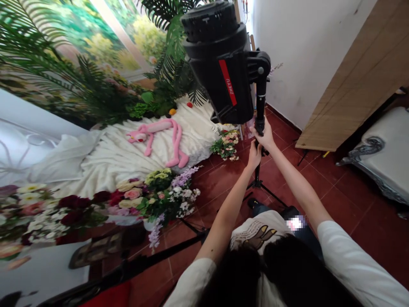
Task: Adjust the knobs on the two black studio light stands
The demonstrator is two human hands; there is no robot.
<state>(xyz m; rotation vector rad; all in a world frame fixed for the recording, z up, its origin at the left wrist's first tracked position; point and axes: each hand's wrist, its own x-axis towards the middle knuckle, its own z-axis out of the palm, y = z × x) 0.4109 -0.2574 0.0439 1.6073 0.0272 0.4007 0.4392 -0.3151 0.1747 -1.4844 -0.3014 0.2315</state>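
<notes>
A black studio light (pixel 220 64) with a red label strip sits tilted on top of a black light stand (pixel 257 174). My right hand (pixel 264 135) is closed around the upper pole, just under the light's swivel bracket (pixel 260 70). Slightly lower, my left hand (pixel 254 154) wraps the same pole. My fingers partly hide the stand's collar between them. The tripod legs spread on the floor in front of my feet.
To the left, a pink plush toy (pixel 174 140) lies on a white draped cloth (pixel 105 153). Artificial flowers (pixel 153 196) line its front edge. Another black pole (pixel 153 258) slants across the lower left. A wooden panel (pixel 348 85) and a white ornate sofa (pixel 383 149) stand right.
</notes>
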